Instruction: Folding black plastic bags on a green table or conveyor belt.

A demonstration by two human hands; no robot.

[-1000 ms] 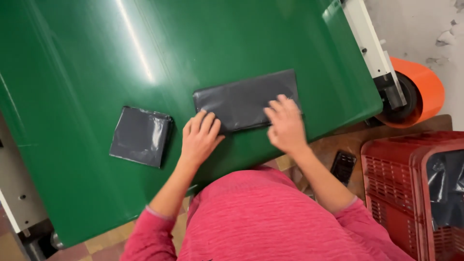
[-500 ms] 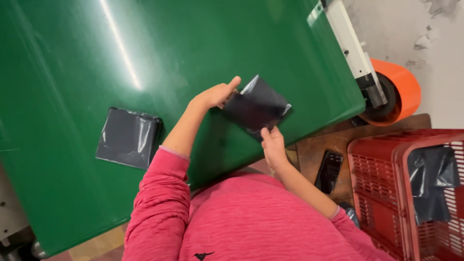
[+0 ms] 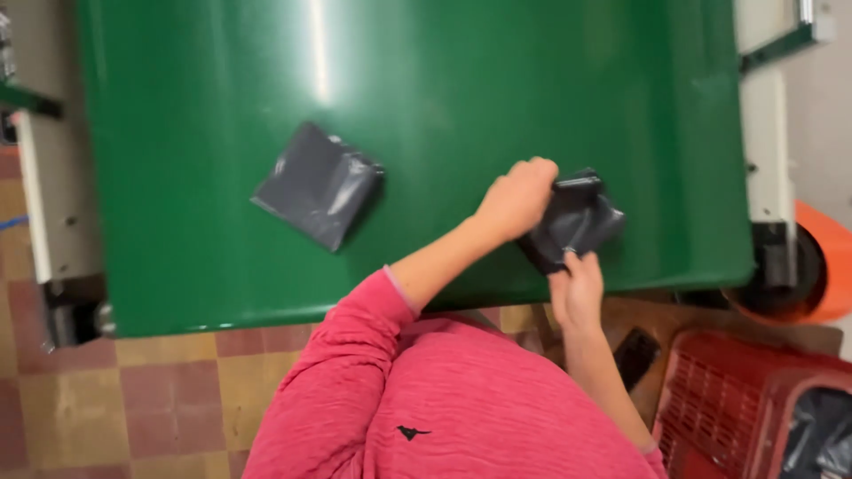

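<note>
**Two hands gathering a dark plastic bag over a green table**

Head view, looking down. The left hand [image 3: 517, 197] is clenched over the upper left part of a crumpled dark grey plastic bag [image 3: 577, 222], which sits near the right front edge of the glossy green table [image 3: 497, 80]. The right hand [image 3: 577, 288] grips the same bag from below, fingers closed on its lower edge. The bag appears bunched and partly lifted; whether any of it touches the table cannot be told. A second dark grey plastic bag, folded flat into a square [image 3: 319, 184], lies alone on the table, well apart to the left.

Progress, as a judgement: one bag looks finished and set aside; the bag in hand seems only partway folded, its shape loose and uneven.

At lower right stands a red plastic crate [image 3: 728, 399] holding more dark plastic, cut off by the frame edge. An orange round part [image 3: 821, 257] shows beyond the table's right side, only partly in view. A small dark flat object [image 3: 635, 355] beside the crate is too indistinct to identify. The pink-red sleeves [image 3: 346, 372] hide the near table edge.
</note>
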